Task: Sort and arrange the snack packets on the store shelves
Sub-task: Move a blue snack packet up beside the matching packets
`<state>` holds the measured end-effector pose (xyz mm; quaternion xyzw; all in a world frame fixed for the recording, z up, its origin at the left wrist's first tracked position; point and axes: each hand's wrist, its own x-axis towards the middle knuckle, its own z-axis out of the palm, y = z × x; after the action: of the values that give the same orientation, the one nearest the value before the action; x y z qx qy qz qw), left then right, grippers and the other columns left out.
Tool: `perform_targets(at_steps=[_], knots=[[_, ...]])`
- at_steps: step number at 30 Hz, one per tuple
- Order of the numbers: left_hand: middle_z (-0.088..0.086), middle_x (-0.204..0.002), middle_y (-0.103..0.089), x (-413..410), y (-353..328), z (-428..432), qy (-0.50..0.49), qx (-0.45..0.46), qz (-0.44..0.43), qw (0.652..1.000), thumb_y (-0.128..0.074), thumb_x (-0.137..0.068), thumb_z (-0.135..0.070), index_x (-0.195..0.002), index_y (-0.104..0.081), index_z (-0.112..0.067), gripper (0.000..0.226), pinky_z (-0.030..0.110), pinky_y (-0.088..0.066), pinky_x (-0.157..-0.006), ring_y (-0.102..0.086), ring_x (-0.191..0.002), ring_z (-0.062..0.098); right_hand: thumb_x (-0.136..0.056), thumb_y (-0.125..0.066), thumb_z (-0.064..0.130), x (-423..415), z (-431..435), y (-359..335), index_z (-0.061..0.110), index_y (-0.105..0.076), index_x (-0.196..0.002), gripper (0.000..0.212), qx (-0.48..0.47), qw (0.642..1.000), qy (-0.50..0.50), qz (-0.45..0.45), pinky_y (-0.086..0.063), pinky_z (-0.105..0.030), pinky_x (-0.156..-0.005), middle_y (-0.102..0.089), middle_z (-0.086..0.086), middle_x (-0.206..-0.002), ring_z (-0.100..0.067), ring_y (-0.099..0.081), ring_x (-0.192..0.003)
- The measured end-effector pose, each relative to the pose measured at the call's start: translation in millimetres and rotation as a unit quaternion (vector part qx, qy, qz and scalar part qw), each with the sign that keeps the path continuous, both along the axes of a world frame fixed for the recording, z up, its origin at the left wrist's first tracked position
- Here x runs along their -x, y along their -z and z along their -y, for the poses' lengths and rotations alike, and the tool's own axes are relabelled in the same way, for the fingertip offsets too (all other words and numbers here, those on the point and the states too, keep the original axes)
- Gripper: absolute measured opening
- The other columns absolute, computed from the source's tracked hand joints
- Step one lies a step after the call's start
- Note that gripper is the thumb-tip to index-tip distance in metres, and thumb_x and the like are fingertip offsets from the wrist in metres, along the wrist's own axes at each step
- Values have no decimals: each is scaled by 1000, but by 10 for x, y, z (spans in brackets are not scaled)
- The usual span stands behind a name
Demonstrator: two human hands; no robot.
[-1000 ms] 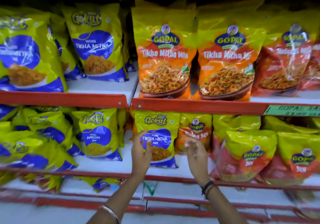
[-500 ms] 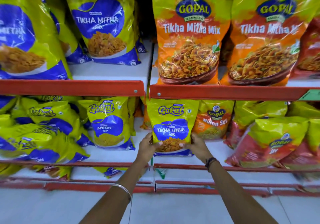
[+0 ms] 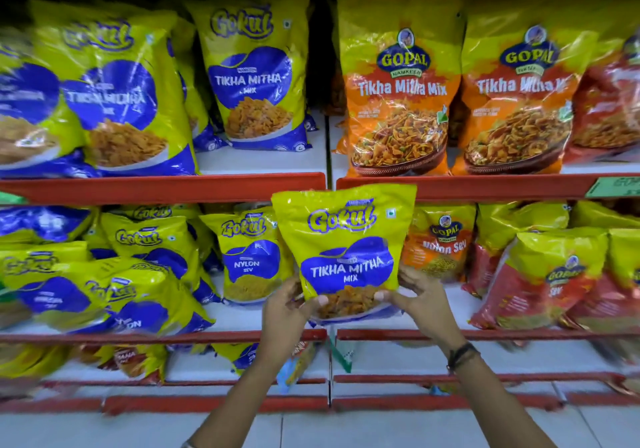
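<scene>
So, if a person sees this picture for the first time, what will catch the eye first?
First the Gokul Tikha Mitha Mix packet held up at the centre, with the left hand and the right hand gripping its lower corners. Then the big orange Gopal Tikha Mitha Mix bags on the upper right shelf, and the yellow-blue Gokul bags on the upper left.

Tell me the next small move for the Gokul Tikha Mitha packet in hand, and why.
Probably lift the packet up and left to the upper shelf, beside the larger Gokul Tikha Mitha packs. Both the left hand and right hand grip its lower corners, and it sits in front of Nylon Sev packs, a different variety, so it looks misplaced here.
</scene>
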<state>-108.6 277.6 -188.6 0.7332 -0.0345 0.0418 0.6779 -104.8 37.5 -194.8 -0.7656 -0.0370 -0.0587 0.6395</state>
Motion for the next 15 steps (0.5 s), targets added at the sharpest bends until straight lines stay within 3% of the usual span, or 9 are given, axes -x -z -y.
perform_targets(at_steps=[2, 5, 8, 10, 13, 15], knots=[[-3, -96, -76, -20, -228, -103, 3, -4, 33, 999, -75, -71, -11, -98, -68, -12, 28, 19, -53, -75, -68, -92, 15, -61, -87, 30, -26, -98, -213, 16, -71, -110, 54, -6, 1000, 0, 26, -54, -34, -90, -75, 1, -110, -14, -68, -105], [0, -96, -75, -52, -543, -257, -16, -12, 68, 998, -75, -67, -22, -98, -69, -15, 32, 28, -54, -80, -69, -93, 19, -52, -89, 42, -38, -253, -522, 17, -71, -110, 66, -28, 998, 8, 55, -54, -33, -85, -76, 0, -105, -14, -70, -99], [-1, -96, -74, -69, -802, -352, -42, -37, 88, 995, -79, -69, -24, -100, -69, -15, 34, 18, -49, -74, -65, -85, 13, -62, -86, 30, -7, -375, -782, 17, -74, -104, 46, -22, 997, -3, 75, -54, -31, -80, -78, 2, -98, -9, -70, -91], [-15, -85, -73, -58, -919, -405, -44, -47, 97, 993, -79, -70, -23, -90, -70, -27, 22, 18, -48, -73, -62, -79, 5, -64, -84, 26, 40, -444, -890, 18, -75, -101, 39, -28, 996, 0, 82, -56, -37, -81, -78, -3, -96, -8, -68, -89], [-22, -83, -74, -34, -998, -460, -38, -46, 95, 994, -76, -65, -31, -86, -71, -29, 22, 30, -52, -84, -66, -86, 6, -62, -85, 31, 89, -519, -992, 25, -77, -91, 30, -18, 996, -1, 83, -54, -52, -81, -77, -16, -91, -9, -60, -87], [-13, -90, -75, -34, -1011, -498, -38, -33, 95, 994, -77, -65, -30, -91, -72, -24, 27, 42, -53, -89, -68, -93, 11, -60, -83, 29, 106, -572, -1056, 31, -77, -85, 26, -21, 996, 1, 82, -56, -45, -79, -79, -3, -87, -9, -66, -84]])
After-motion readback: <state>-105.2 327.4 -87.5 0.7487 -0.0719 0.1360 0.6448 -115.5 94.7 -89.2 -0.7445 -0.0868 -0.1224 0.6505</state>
